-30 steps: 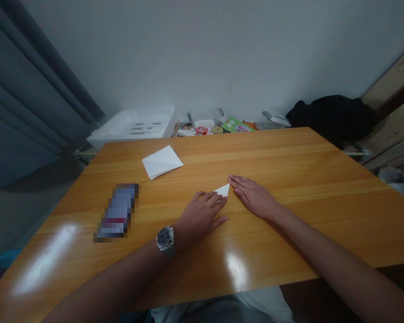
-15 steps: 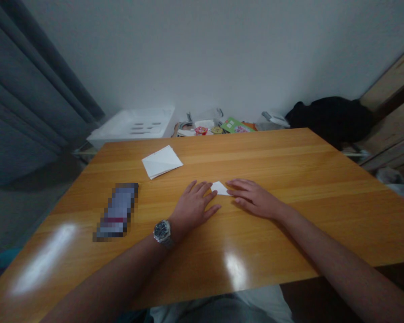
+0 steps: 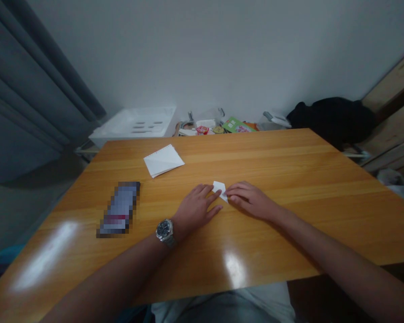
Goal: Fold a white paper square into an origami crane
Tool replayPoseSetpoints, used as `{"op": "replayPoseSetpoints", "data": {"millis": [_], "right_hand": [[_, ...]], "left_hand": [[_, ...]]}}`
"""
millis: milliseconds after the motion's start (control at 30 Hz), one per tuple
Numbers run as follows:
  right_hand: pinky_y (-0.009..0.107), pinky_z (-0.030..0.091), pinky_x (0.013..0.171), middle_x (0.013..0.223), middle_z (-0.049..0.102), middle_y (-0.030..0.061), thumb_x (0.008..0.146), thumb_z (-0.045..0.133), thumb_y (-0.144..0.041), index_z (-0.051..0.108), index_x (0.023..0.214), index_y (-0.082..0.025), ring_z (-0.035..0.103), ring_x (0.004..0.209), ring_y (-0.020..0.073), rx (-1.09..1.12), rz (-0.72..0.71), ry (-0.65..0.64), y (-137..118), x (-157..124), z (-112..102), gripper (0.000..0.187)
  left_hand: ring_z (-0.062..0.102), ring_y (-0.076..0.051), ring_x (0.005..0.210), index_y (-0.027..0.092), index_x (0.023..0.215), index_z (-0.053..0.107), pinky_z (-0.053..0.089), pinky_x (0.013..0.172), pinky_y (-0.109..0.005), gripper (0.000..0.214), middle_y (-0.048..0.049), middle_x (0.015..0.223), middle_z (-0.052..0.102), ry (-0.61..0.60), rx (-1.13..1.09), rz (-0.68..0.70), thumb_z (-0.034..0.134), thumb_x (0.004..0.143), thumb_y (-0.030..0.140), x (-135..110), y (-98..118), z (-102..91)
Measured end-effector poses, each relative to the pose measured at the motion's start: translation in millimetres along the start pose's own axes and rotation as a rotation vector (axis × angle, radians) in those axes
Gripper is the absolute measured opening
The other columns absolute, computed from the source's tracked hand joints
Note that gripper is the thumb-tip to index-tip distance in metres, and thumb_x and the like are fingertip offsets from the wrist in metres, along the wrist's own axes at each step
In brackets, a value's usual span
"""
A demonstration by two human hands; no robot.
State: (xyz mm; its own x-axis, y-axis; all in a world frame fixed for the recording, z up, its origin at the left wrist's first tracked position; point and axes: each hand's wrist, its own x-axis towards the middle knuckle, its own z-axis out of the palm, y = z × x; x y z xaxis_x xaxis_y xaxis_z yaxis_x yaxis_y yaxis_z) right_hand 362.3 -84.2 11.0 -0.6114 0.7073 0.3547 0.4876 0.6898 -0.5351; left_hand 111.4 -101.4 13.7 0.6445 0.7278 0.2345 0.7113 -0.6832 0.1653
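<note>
A small white piece of folded paper (image 3: 219, 185) lies on the wooden table between my two hands. My left hand (image 3: 198, 205), with a metal watch (image 3: 164, 229) on the wrist, rests palm down with fingers spread, and its fingertips press on the paper's left side. My right hand (image 3: 249, 200) is at the paper's right edge. Its fingers are bent together with the thumb close under them, gripping that edge; the exact contact is partly hidden. One pointed corner of the paper sticks out toward me.
A stack of white paper sheets (image 3: 164, 160) lies at the table's back left. Nearer on the left is a blurred-out phone (image 3: 120, 209). Behind the wooden table (image 3: 276, 251) stand a white tray (image 3: 134, 123), a green booklet (image 3: 237, 125) and a black bag (image 3: 330, 119).
The paper has turned, so a corner now points toward me. My right hand's fingers have drawn together at its edge. My left hand stays spread on it, shifted slightly.
</note>
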Motion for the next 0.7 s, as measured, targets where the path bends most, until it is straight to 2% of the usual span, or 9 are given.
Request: {"op": "replayPoseSetpoints", "data": {"millis": [100, 167, 333, 467, 567, 633, 700], "right_hand": [[0.039, 0.052, 0.090, 0.108, 0.069, 0.0100, 0.099, 0.054, -0.027, 0.069, 0.117, -0.020, 0.064, 0.100, 0.0214, 0.008, 0.194, 0.085, 4, 13, 2, 0.026], [0.039, 0.053, 0.088, 0.106, 0.067, 0.0107, 0.094, 0.060, -0.027, 0.070, 0.118, -0.019, 0.064, 0.097, 0.0225, -0.035, 0.264, 0.095, 8, 21, 6, 0.026], [0.041, 0.052, 0.090, 0.105, 0.063, 0.0103, 0.088, 0.069, -0.028, 0.072, 0.112, -0.020, 0.062, 0.099, 0.0244, -0.055, 0.267, 0.167, 16, 27, 22, 0.026], [0.040, 0.051, 0.088, 0.101, 0.063, 0.0086, 0.091, 0.067, -0.030, 0.073, 0.106, -0.021, 0.061, 0.097, 0.0237, -0.031, 0.280, 0.215, 13, 24, 30, 0.019], [0.039, 0.051, 0.084, 0.098, 0.063, 0.0083, 0.093, 0.063, -0.029, 0.073, 0.102, -0.020, 0.060, 0.095, 0.0232, -0.036, 0.275, 0.197, 9, 23, 31, 0.016], [0.038, 0.050, 0.083, 0.098, 0.063, 0.0084, 0.092, 0.064, -0.027, 0.072, 0.102, -0.020, 0.060, 0.094, 0.0233, -0.042, 0.277, 0.202, 7, 24, 31, 0.015], [0.039, 0.050, 0.084, 0.098, 0.064, 0.0086, 0.090, 0.065, -0.026, 0.071, 0.102, -0.020, 0.060, 0.095, 0.0243, -0.053, 0.283, 0.216, 6, 24, 31, 0.014]], "left_hand": [[0.050, -0.027, 0.125, 0.019, 0.139, 0.056, 0.041, 0.111, -0.045, 0.047, -0.0137, 0.137, 0.055, 0.012, -0.034, 0.002, 0.046, 0.100, 0.044, 1, -2, 1.3], [0.050, -0.027, 0.125, 0.019, 0.138, 0.057, 0.041, 0.112, -0.045, 0.044, -0.0136, 0.136, 0.055, 0.021, -0.042, 0.007, 0.045, 0.101, 0.040, 1, -2, 1.5], [0.051, -0.026, 0.123, 0.019, 0.136, 0.058, 0.043, 0.109, -0.044, 0.040, -0.0124, 0.132, 0.057, 0.033, -0.072, 0.021, 0.044, 0.101, 0.033, 2, -5, -0.4], [0.055, -0.024, 0.117, 0.019, 0.133, 0.058, 0.045, 0.106, -0.041, 0.038, -0.0105, 0.126, 0.061, 0.047, -0.137, -0.002, 0.046, 0.101, 0.034, 5, -8, 0.8], [0.057, -0.024, 0.112, 0.017, 0.133, 0.055, 0.048, 0.102, -0.040, 0.040, -0.0108, 0.121, 0.062, 0.098, -0.159, -0.102, 0.048, 0.100, 0.038, 10, -7, 4.9], [0.057, -0.026, 0.109, 0.016, 0.130, 0.056, 0.049, 0.099, -0.042, 0.042, -0.0118, 0.117, 0.060, 0.151, -0.118, -0.189, 0.051, 0.099, 0.042, 15, -7, 7.7], [0.056, -0.027, 0.108, 0.015, 0.125, 0.060, 0.048, 0.099, -0.044, 0.041, -0.0122, 0.116, 0.058, 0.170, -0.067, -0.220, 0.052, 0.097, 0.044, 18, -7, 9.6]]}}
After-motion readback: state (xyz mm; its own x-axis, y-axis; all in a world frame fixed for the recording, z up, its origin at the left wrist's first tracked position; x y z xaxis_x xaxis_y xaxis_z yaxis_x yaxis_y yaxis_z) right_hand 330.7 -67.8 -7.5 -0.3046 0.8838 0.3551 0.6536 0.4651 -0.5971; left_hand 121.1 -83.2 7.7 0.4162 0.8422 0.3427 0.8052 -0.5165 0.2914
